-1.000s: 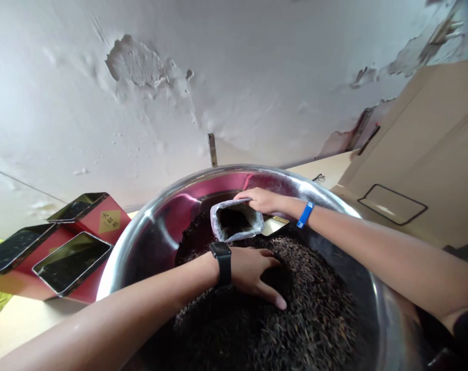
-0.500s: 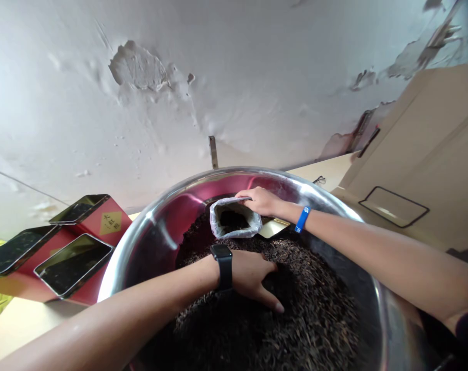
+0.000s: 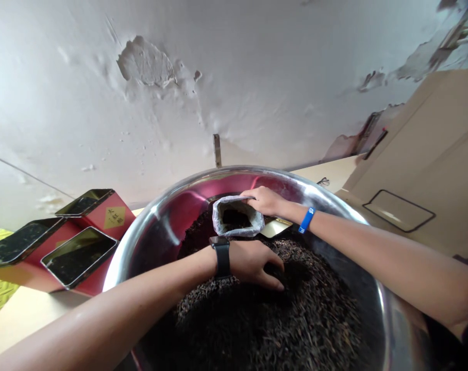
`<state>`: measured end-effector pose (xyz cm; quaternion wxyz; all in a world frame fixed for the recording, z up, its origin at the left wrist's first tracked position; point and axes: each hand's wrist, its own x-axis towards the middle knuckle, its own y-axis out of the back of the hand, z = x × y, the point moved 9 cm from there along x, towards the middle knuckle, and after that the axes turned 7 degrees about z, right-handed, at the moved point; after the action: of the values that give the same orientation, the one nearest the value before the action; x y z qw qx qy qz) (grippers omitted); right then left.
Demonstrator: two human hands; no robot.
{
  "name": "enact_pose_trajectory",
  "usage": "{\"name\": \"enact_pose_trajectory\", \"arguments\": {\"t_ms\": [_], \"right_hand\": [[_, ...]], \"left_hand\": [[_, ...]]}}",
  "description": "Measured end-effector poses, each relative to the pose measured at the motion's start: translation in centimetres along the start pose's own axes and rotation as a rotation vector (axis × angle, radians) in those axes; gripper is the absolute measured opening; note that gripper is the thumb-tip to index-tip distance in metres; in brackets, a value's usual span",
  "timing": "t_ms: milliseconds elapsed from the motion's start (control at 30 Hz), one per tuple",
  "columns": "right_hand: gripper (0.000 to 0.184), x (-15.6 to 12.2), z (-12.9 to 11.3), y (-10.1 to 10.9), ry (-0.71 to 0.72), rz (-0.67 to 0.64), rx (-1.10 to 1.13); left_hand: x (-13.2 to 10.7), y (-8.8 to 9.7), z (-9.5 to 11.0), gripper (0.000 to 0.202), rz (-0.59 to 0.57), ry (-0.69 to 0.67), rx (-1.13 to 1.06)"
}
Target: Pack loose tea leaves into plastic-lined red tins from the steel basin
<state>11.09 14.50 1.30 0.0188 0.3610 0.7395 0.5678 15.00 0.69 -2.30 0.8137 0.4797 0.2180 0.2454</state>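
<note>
The left hand point(image 3: 255, 261), back upward, reaches into a round, shiny metal basin point(image 3: 120, 252) onto loose dark-brown dried leaves point(image 3: 311, 309), fingers curled, thumb apart; whether it grips any, I cannot tell. The right hand point(image 3: 268, 201) pinches the whitish plastic bag's point(image 3: 217, 217) far rim inside the basin.

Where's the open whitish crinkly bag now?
The bag is below centre in the head view, inside the round silver metal bowl, its rim held by the right hand.
</note>
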Motion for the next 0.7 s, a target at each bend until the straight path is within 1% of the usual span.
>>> {"name": "enact_pose_trajectory", "arguments": {"t_ms": [133,200,300,333,367,400,467,533,600,700], "right_hand": [[0.026,-0.1,-0.3,0.2,0.003,-0.003,0.011],[0.027,0.0,-0.4,0.3,-0.002,-0.003,0.019],[0.025,0.1,-0.4,0.1,-0.013,-0.025,0.038],[0.024,0.1,-0.4,0.0,-0.014,-0.034,0.043],[0.023,0.1,-0.5,0.0,-0.014,-0.04,0.048],[0.023,0.1,-0.5,0.0,-0.017,-0.041,0.051],[0.025,0.0,-0.5,0.1,-0.033,-0.029,0.056],[0.027,0.0,-0.5,0.2,-0.042,-0.029,0.065],[0.026,0.1,-0.5,0.0,-0.025,-0.04,0.077],[0.021,0.2,-0.4,-0.3,0.004,-0.043,0.063]], "left_hand": [[-0.3,2.6,0.5,0.035,0.147,-0.032,-0.068],[-0.7,4.3,0.2,0.033,0.257,-0.037,-0.081],[-1.8,7.7,-1.3,0.028,0.51,0.003,0.03],[-2.2,8.7,-2.2,0.026,0.583,0.035,0.098],[-2.6,9.3,-3.1,0.026,0.63,0.074,0.166],[-2.8,9.5,-4.1,0.026,0.64,0.112,0.225],[-3.0,9.4,-5.8,0.027,0.615,0.164,0.298],[-3.1,9.1,-6.5,0.026,0.597,0.181,0.321],[-3.1,9.1,-5.9,0.024,0.63,0.173,0.324],[-3.2,9.8,-3.3,0.023,0.73,0.13,0.311]]}}
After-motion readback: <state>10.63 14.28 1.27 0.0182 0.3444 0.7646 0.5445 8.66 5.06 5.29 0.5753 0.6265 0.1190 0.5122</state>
